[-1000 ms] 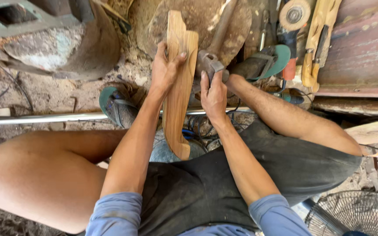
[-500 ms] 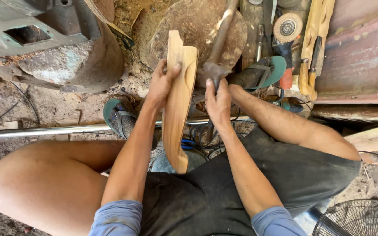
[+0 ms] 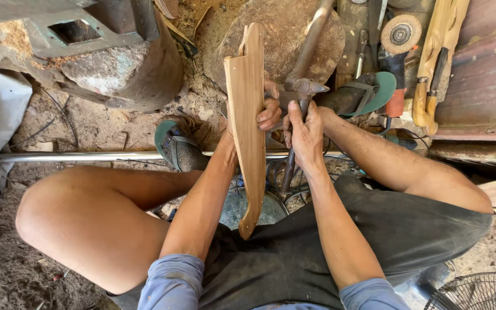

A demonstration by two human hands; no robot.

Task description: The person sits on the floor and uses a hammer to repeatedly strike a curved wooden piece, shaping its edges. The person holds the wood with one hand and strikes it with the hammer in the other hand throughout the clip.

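My left hand (image 3: pixel 266 112) grips a long curved plank of light brown wood (image 3: pixel 246 123), held upright on edge, its upper end over a round wooden block (image 3: pixel 271 26). My right hand (image 3: pixel 304 133) is closed around the handle of a metal adze-like tool (image 3: pixel 301 95), whose rusty head sits just right of the plank, close to my left fingers. Both forearms reach forward from blue sleeves over my dark shorts. My left knee is bent out to the left.
My feet in green sandals (image 3: pixel 174 144) (image 3: pixel 374 95) rest on the dirt either side. A metal pipe (image 3: pixel 81 156) crosses the ground. An angle grinder (image 3: pixel 398 40) and wooden-handled tools (image 3: pixel 431 86) lie at the upper right, a metal stump-mounted block (image 3: pixel 104 51) at the upper left, a fan grille (image 3: pixel 483 293) at the lower right.
The plank has swung more upright and my left hand has slid lower on it. My right hand shifted from the tool's head down to its handle.
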